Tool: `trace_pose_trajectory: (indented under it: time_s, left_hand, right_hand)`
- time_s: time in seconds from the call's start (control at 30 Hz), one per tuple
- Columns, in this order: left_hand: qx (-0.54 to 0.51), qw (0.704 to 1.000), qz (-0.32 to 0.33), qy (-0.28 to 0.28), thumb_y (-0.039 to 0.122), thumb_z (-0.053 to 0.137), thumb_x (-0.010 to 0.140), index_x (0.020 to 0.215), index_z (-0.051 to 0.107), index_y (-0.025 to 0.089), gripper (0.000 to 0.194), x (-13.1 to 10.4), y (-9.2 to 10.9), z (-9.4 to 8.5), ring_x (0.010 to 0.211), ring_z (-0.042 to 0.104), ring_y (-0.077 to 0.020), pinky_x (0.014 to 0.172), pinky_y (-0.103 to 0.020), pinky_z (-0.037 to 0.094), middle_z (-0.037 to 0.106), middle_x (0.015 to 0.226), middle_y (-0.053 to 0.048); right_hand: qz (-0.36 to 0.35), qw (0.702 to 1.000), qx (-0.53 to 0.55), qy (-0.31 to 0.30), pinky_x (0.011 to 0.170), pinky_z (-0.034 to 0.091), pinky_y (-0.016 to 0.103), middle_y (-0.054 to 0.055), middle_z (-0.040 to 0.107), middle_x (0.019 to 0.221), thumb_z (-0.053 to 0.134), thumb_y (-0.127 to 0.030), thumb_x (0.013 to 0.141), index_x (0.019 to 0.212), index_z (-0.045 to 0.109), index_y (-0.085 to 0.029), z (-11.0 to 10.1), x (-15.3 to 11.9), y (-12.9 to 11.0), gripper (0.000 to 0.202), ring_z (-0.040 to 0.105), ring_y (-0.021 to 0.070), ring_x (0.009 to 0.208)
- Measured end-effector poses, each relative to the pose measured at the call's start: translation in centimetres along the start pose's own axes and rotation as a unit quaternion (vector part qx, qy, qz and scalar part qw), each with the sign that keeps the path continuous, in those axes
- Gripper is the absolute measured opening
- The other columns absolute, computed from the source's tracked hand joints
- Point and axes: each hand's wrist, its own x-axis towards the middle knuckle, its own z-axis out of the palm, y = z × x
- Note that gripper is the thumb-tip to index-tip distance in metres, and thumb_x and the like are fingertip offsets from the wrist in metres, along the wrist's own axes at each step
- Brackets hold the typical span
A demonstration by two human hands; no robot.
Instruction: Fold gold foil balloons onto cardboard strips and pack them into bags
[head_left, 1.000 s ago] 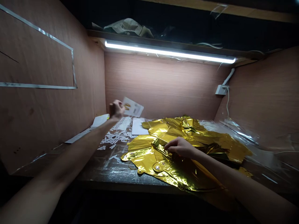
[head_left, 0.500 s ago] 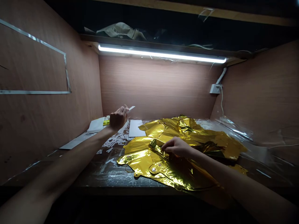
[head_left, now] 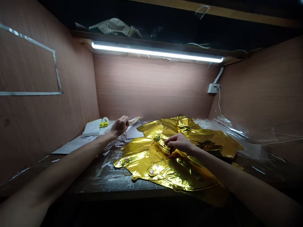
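My left hand [head_left: 120, 125] is closed above the back left of the worktop, its fingers shut on a thin pale strip [head_left: 134, 121] that is blurred by motion. Flat, uninflated gold foil balloons [head_left: 139, 157] lie crumpled and overlapping across the middle. My right hand [head_left: 178, 142] pinches a raised fold of the nearer foil between thumb and fingertips. Small tabs with holes show along the foil's front edge. Beneath and behind the left hand, a white sheet or card [head_left: 134, 131] lies beside scattered white paper scraps [head_left: 108, 164].
Printed papers [head_left: 73, 144] and a small yellow packet [head_left: 103, 124] lie at the left. Clear plastic [head_left: 255, 154] and a white cord [head_left: 219, 101] are at the right. Wooden walls [head_left: 153, 85] enclose the worktop under a light tube [head_left: 156, 53].
My left hand has lowered slightly with the strip, which now points toward the white card. My right hand still pinches the foil. The whole view has shifted a little.
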Motion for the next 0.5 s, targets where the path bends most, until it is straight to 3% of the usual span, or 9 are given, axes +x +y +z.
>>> trace_pose_trajectory:
  time_s: [0.13,0.23,0.4,0.5]
  left_hand:
    - [0.075,0.995,-0.071,0.005,0.014,0.048,0.092,0.094,0.062,0.014,0.014,-0.2,-2.6,-2.3,0.078,0.068,-0.0303,0.065,-0.037,0.045,0.065,0.1,-0.017]
    - [0.118,0.988,-0.103,0.015,0.018,0.044,0.096,0.102,0.062,0.012,0.02,0.2,-3.4,-4.4,0.079,0.069,-0.0338,0.064,-0.038,0.045,0.064,0.105,-0.019]
    - [0.208,0.973,-0.093,-0.032,0.02,0.042,0.1,0.107,0.062,0.014,0.022,0.9,-2.5,-6.1,0.085,0.069,-0.0312,0.064,-0.035,0.044,0.063,0.105,-0.016]
    - [0.215,0.973,-0.073,-0.026,0.02,0.042,0.1,0.104,0.063,0.016,0.022,1.2,-1.3,-6.5,0.086,0.069,-0.0301,0.061,-0.033,0.04,0.063,0.103,-0.014]
  right_hand:
    - [-0.011,1.0,-0.006,-0.017,0.07,0.055,0.027,0.008,0.08,0.086,0.069,-0.016,0.068,0.09,0.085,-0.017,0.2,-0.4,0.2,0.028,0.072,0.0188,0.076]
    - [-0.023,0.999,-0.017,-0.025,0.071,0.055,0.028,0.007,0.08,0.087,0.069,-0.017,0.069,0.091,0.085,-0.019,0.2,-0.6,0.3,0.028,0.072,0.0192,0.077]
    - [-0.032,0.998,-0.041,-0.029,0.069,0.054,0.027,0.006,0.08,0.083,0.068,-0.017,0.069,0.089,0.086,-0.02,0.2,-0.8,0.2,0.027,0.071,0.0179,0.073]
    - [-0.033,0.998,-0.043,-0.034,0.068,0.053,0.026,0.006,0.08,0.082,0.068,-0.018,0.069,0.088,0.086,-0.02,0.2,-0.9,0.1,0.026,0.071,0.0175,0.072]
